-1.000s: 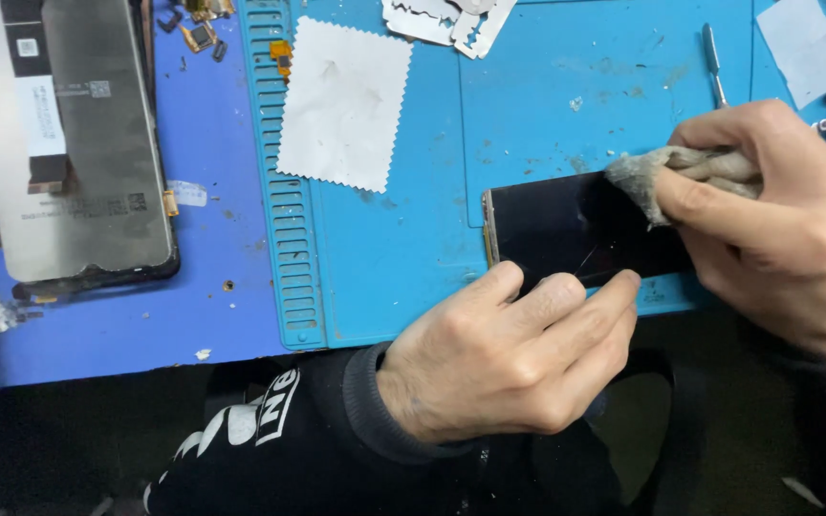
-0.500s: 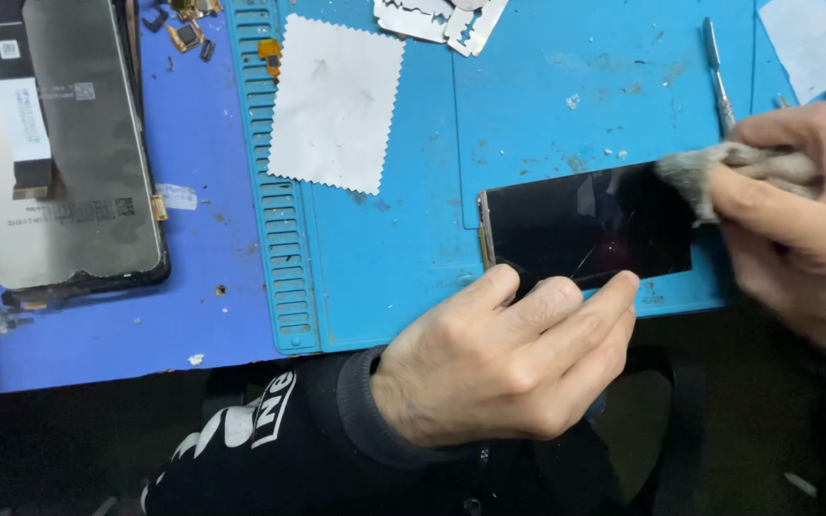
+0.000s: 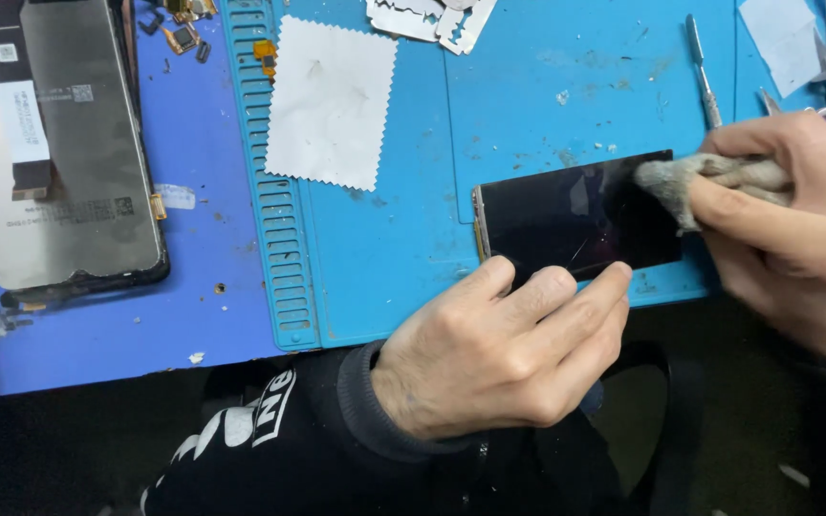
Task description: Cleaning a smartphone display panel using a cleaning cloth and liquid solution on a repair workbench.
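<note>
Head view, looking down at my bench. A dark glass phone screen [image 3: 580,218] lies flat on the blue work mat [image 3: 384,248], toward four o'clock from centre. My left hand [image 3: 504,354] rests at its near edge, fingertips [image 3: 614,279] pressing down, seemingly to stop it sliding. My right hand [image 3: 795,215], at three o'clock, is clenched around a grey cloth wad [image 3: 695,182] that touches the glass's right end. A white square wipe [image 3: 332,100] lies at eleven o'clock, and a detached display panel [image 3: 64,143] sits face down at nine o'clock, well apart.
</note>
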